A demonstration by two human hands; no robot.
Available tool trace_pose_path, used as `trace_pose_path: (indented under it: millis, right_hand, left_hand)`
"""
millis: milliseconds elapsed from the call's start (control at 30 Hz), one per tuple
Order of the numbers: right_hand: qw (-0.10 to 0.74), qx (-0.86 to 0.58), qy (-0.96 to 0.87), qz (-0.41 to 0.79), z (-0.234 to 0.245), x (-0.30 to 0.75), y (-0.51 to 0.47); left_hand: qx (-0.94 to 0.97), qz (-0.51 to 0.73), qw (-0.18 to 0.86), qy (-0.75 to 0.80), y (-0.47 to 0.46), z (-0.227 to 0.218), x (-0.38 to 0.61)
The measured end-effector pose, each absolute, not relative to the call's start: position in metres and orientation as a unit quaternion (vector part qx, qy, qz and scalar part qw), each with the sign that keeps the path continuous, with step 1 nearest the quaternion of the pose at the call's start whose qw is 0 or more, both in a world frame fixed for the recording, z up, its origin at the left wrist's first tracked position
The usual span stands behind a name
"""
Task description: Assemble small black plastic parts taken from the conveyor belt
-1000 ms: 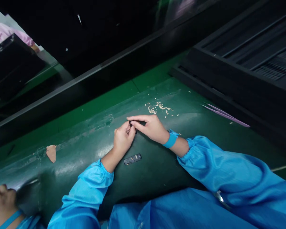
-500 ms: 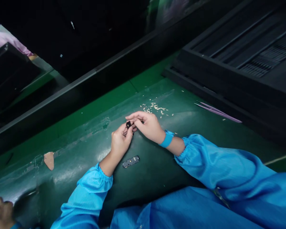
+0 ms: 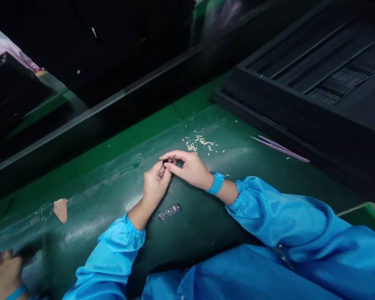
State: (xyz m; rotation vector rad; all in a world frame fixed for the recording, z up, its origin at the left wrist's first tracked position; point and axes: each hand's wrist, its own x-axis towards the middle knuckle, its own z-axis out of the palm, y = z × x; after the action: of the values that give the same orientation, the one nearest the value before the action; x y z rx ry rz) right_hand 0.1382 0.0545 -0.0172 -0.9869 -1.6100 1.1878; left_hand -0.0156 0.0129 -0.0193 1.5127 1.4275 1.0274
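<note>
My left hand (image 3: 154, 185) and my right hand (image 3: 190, 168) meet over the green belt (image 3: 112, 208), fingertips pinched together on a small black part (image 3: 165, 162). Most of the part is hidden by the fingers. A flat dark rectangular piece with small holes (image 3: 169, 211) lies on the belt just below my left wrist. Both arms are in blue sleeves, and a blue band sits on my right wrist.
Purple tweezers (image 3: 279, 148) lie to the right beside stacked black trays (image 3: 315, 79). Pale crumbs (image 3: 200, 143) are scattered above my hands. A tan scrap (image 3: 61, 209) sits at the left. Another person's hand (image 3: 3, 275) rests at the lower left corner.
The small black part, plainly showing between my fingers half a second ago, is now mostly covered by them. The other person's hand at the lower left has shifted.
</note>
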Motion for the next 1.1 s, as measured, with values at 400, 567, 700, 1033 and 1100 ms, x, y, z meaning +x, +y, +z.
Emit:
trace_pose_path:
  millis: [400,567,700,1033,1100]
  right_hand:
    - [0.436,-0.387,-0.65,0.488,-0.0207,0.1397,0.0565]
    - [0.431,-0.389,-0.651,0.488,-0.0213,0.1398,0.0563]
    - [0.417,-0.379,-0.65,0.51,-0.019,0.1409,0.0569]
    - [0.398,-0.38,-0.65,0.523,-0.02,0.1438,0.0591]
    - [0.399,-0.38,-0.652,0.521,-0.0202,0.1438,0.0592]
  left_hand:
    - [0.604,0.406,0.392,0.562,0.0128,-0.0205,-0.0139]
    - [0.62,0.394,0.365,0.572,0.0123,-0.02,-0.0141]
    - [0.626,0.383,0.349,0.583,0.0114,-0.0191,-0.0148]
    - [0.635,0.376,0.327,0.59,0.0115,-0.0185,-0.0148]
    - [0.637,0.378,0.324,0.588,0.0115,-0.0191,-0.0151]
